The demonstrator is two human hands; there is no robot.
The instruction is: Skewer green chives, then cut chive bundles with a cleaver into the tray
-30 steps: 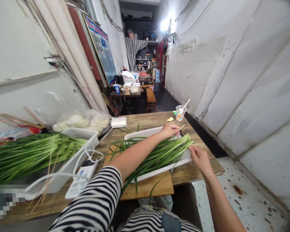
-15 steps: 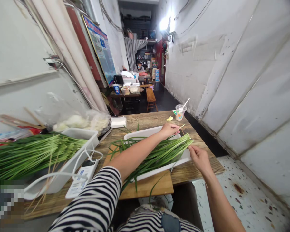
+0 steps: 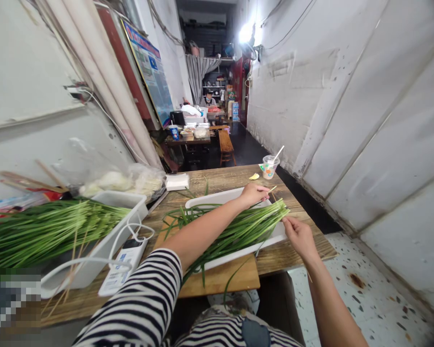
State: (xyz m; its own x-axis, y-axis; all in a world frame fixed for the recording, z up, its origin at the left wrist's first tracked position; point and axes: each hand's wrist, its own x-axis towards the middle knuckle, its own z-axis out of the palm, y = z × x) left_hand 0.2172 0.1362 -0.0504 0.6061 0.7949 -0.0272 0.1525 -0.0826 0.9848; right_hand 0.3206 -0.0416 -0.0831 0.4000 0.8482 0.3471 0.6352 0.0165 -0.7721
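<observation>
Green garlic chives [image 3: 235,229] lie in a heap across a white tray [image 3: 211,198], pale stem ends toward the right. My left hand [image 3: 254,195] reaches over the heap, its fingers closed in a pinch on a chive stalk [image 3: 272,189] whose pale end sticks out. At the stem ends, my right hand [image 3: 299,235] has thumb and forefinger pinched on a thin wooden skewer. The skewer's tip [image 3: 274,196] shows close to my left fingertips, and its other end [image 3: 309,276] shows by my right wrist. Most of the skewer is hidden by my hand.
Beneath the tray is a wooden board [image 3: 220,278]. Left, a second tray [image 3: 142,207] holds more chives and loose skewers, beside a power strip [image 3: 123,267] with white cables. A plastic cup [image 3: 270,168] stands at the table's far edge. A person [image 3: 209,100] sits far back.
</observation>
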